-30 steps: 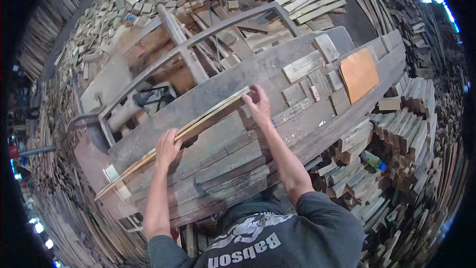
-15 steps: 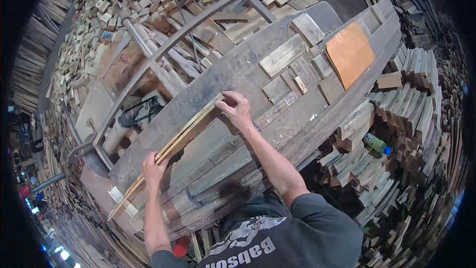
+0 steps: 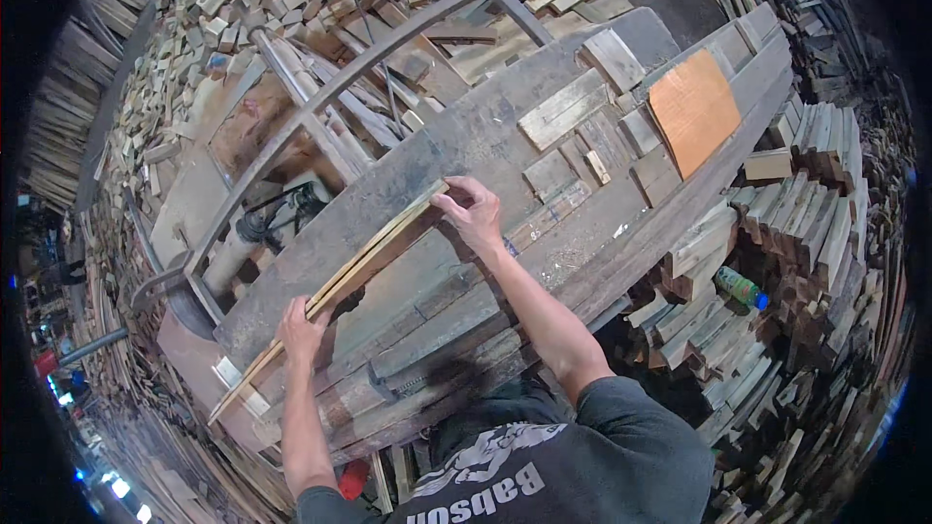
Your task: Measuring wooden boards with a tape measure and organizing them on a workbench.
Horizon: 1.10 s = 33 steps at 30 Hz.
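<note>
A long, thin wooden strip slants across the workbench, its far right end higher in view than its near left end. It appears to be made of two narrow layers lying together. My right hand pinches its far end between thumb and fingers. Lower down, my left hand grips the strip partway along, with the near end sticking out past it to the left. A dark shadow lies on the boards beneath the strip. Part of the left fingers is hidden behind the wood.
A bent metal frame rises along the bench's far side. Flat wood blocks and an orange sheet lie at the right of the bench. Stacked timber stands to the right, with a green bottle among it. Wood offcuts heap up behind.
Little differs. The view has shifted slightly, and my right hand with the strip's far end sits a touch further right. Both hands keep their hold on the strip.
</note>
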Tool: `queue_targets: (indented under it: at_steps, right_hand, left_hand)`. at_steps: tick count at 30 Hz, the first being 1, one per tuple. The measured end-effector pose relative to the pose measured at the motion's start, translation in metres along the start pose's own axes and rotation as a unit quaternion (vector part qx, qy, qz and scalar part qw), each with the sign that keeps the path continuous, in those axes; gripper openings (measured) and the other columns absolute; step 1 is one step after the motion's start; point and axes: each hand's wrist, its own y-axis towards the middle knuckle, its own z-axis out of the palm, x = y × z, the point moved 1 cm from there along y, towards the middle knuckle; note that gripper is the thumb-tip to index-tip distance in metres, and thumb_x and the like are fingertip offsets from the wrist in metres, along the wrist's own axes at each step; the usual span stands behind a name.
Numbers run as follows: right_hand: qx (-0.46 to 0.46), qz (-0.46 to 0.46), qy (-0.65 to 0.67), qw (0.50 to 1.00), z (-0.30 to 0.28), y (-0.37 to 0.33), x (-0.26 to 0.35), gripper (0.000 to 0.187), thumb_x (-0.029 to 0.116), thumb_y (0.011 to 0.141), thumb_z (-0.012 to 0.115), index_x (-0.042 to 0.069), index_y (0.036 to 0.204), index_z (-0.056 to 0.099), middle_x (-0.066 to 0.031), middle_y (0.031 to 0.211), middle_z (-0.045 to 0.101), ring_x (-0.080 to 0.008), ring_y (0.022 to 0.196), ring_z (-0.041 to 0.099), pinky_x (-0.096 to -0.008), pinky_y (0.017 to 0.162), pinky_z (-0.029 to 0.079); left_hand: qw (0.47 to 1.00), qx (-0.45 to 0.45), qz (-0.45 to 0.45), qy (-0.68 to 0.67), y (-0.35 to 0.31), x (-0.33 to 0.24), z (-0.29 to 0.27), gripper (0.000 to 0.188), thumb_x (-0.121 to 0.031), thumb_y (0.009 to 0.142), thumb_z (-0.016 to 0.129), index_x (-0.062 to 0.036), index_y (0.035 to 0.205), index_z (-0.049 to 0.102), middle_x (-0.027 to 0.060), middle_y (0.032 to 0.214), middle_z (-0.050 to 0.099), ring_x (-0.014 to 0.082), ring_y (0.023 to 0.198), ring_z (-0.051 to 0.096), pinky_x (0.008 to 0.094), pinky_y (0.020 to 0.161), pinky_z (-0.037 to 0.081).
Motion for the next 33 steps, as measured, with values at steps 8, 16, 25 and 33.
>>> queue_targets:
  at_steps: [8, 16, 25, 33]
  right_hand:
    - [-0.014, -0.064, -0.04, 0.997, 0.003, 0.001, -0.006, 0.034, 0.018, 0.08, 0.081, -0.001, 0.107, 0.072, -0.0083, 0.089, 0.074, -0.0128, 0.078, 0.068, -0.0269, 0.07, 0.054]
    - [-0.005, 0.045, 0.03, 0.999, 0.005, 0.0, -0.003, 0.037, 0.022, 0.079, 0.082, -0.001, 0.107, 0.072, -0.0135, 0.096, 0.073, -0.0196, 0.083, 0.069, -0.0307, 0.075, 0.055]
    - [0.039, -0.473, -0.309, 0.824, 0.055, -0.048, 0.081, 0.031, 0.035, 0.081, 0.07, 0.01, 0.099, 0.069, -0.0122, 0.115, 0.063, -0.0317, 0.118, 0.054, -0.059, 0.109, 0.031]
    - [0.216, -0.37, -0.464, 0.775, 0.098, -0.081, 0.056, 0.046, 0.048, 0.094, 0.051, 0.006, 0.082, 0.068, -0.0138, 0.083, 0.064, -0.0312, 0.094, 0.059, -0.0501, 0.092, 0.038]
  left_hand:
    - [0.998, -0.003, 0.066, 0.015, 0.0, 0.022, 0.012, 0.031, -0.02, 0.077, 0.08, -0.0099, 0.102, 0.065, 0.0117, 0.094, 0.066, 0.0351, 0.09, 0.064, 0.0451, 0.075, 0.051]
    - [0.995, -0.006, 0.095, 0.008, 0.003, 0.028, 0.015, 0.029, -0.021, 0.077, 0.079, -0.0087, 0.098, 0.064, 0.011, 0.089, 0.063, 0.0343, 0.087, 0.064, 0.0441, 0.072, 0.051]
    - [0.961, 0.232, 0.058, -0.141, 0.043, -0.002, -0.005, 0.039, -0.022, 0.072, 0.086, -0.0062, 0.105, 0.071, 0.0134, 0.092, 0.073, 0.0311, 0.084, 0.07, 0.0393, 0.075, 0.053]
    - [0.873, 0.417, 0.036, -0.252, 0.085, -0.037, 0.064, 0.047, -0.028, 0.062, 0.092, -0.0035, 0.098, 0.076, 0.0074, 0.094, 0.074, 0.0153, 0.087, 0.066, 0.0334, 0.08, 0.052]
